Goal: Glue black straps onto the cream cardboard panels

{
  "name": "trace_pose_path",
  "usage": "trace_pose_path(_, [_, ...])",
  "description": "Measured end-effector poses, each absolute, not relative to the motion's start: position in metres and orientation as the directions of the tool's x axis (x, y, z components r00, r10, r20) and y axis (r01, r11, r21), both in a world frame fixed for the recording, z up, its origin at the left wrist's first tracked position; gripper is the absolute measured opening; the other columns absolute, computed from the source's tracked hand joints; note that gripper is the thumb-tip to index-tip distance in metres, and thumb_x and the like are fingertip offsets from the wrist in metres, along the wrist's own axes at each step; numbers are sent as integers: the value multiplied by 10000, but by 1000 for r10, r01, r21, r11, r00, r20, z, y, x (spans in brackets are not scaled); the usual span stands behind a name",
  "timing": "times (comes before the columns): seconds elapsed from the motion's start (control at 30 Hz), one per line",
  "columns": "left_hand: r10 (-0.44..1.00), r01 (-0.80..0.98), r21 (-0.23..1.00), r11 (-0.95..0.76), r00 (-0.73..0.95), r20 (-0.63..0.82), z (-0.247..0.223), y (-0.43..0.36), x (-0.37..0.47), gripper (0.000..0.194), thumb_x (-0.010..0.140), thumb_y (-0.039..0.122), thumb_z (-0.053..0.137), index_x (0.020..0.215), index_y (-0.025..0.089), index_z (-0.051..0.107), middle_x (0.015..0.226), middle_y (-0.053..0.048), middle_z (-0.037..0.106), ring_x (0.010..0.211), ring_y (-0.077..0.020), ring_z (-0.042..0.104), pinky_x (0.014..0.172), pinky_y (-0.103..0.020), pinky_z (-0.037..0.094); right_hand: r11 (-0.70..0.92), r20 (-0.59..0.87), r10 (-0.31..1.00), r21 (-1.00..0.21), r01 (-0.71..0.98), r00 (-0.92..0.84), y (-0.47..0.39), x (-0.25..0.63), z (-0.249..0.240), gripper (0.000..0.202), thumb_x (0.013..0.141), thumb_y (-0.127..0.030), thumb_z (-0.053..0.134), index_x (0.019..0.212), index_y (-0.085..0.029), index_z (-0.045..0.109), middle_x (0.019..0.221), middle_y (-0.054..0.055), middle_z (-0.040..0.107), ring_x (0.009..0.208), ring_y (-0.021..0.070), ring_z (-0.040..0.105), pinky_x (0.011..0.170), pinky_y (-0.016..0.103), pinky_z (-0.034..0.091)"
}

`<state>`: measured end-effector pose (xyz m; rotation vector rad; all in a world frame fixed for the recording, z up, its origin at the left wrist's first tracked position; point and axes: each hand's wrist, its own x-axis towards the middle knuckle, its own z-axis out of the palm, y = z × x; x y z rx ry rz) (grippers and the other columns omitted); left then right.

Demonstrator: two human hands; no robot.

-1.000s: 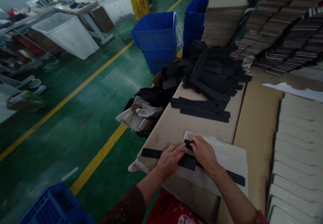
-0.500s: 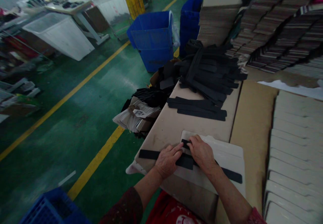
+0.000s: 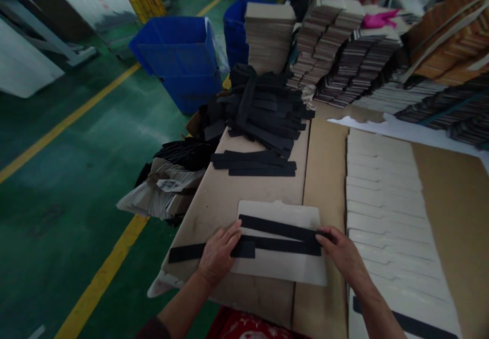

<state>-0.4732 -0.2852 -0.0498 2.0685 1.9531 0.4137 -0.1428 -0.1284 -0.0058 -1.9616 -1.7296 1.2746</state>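
Note:
A pale panel (image 3: 280, 272) lies on the table in front of me, with one black strip (image 3: 282, 245) across its middle. Above that, a second black strip (image 3: 275, 226) lies slightly slanted. My right hand (image 3: 338, 247) pinches this upper strip at its right end. My left hand (image 3: 219, 252) rests at the panel's left side, fingers apart, its fingertips touching the upper strip's left end. Under and beside the left hand is another black strip (image 3: 185, 253), reaching past the panel's left edge.
Loose black strips (image 3: 255, 164) and a larger black pile (image 3: 267, 107) lie farther back. Overlapping pale panels (image 3: 385, 201) are on the right, one bearing a black strip. Bundles hang at the table's left edge; a blue bin (image 3: 187, 74) stands on the floor.
My right hand has moved right, from the panel's upper left to its right edge, and the upper strip now spans the panel. The view has swung right.

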Motion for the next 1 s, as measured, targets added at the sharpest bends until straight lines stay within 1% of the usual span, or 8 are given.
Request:
trace_pose_path(0.1, [997,930,360,-71,57,50,-52,-285,-473,502,738,18,493,1198,175,616,1443,-70,525,1072,-248,589,947,-417,506,-310,-337,937,-679,666,93,-134,-151,-18,415,683,-554,637,909,-207,661,828,61,721,758,253,654,727,382,498])
trace_pose_path(0.17, [996,933,350,-83,65,62,-53,-285,-474,510,727,11,491,1193,177,617,1443,-72,525,1060,-243,596,941,-406,508,-311,-295,944,-660,684,146,-134,-156,-22,432,682,-573,636,914,-208,645,810,66,712,745,255,651,712,380,492])
trace_pose_path(0.4, [994,946,307,-99,82,67,-55,-285,-475,488,754,31,483,1205,162,612,1426,-95,539,1066,-253,611,960,-417,488,-287,-262,953,-630,722,150,-128,-159,-31,409,714,-576,598,904,-214,614,777,58,697,727,240,649,688,351,480])
trace_pose_path(0.63, [991,940,320,-117,91,94,-57,-285,-476,476,765,29,493,1212,148,607,1436,-99,528,1057,-256,610,950,-406,495,-226,-207,970,-585,779,126,-128,-157,-45,373,769,-566,562,901,-218,599,778,49,679,684,222,623,645,339,478])
trace_pose_path(0.77, [997,936,343,-75,59,57,-55,-285,-474,485,767,27,491,1222,160,599,1429,-87,538,1065,-252,613,941,-398,505,-114,-131,990,-546,830,51,-126,-159,-43,280,807,-473,564,877,-201,568,889,91,635,750,221,591,700,347,475])
trace_pose_path(0.9, [999,931,364,-8,21,-32,-48,-282,-473,525,770,33,484,1266,176,577,1439,-69,530,1154,-239,589,1008,-390,483,29,-117,987,-524,851,-106,-129,-166,-35,116,871,-290,510,831,-201,574,863,72,617,748,208,576,709,328,449])
trace_pose_path(0.93, [997,929,369,8,22,-76,-44,-280,-473,552,761,33,485,1287,181,565,1452,-62,516,1179,-231,579,1029,-382,473,73,-118,982,-492,867,-150,-132,-169,-32,128,890,-233,477,842,-193,588,864,74,615,739,203,576,698,321,442])
trace_pose_path(1.0, [983,929,368,44,25,-181,-32,-274,-472,623,747,34,485,1348,189,522,1484,-52,479,1227,-217,557,1062,-365,454,200,-121,959,-350,915,-256,-138,-175,-24,216,899,-120,416,919,-163,627,890,95,613,755,204,584,693,314,437])
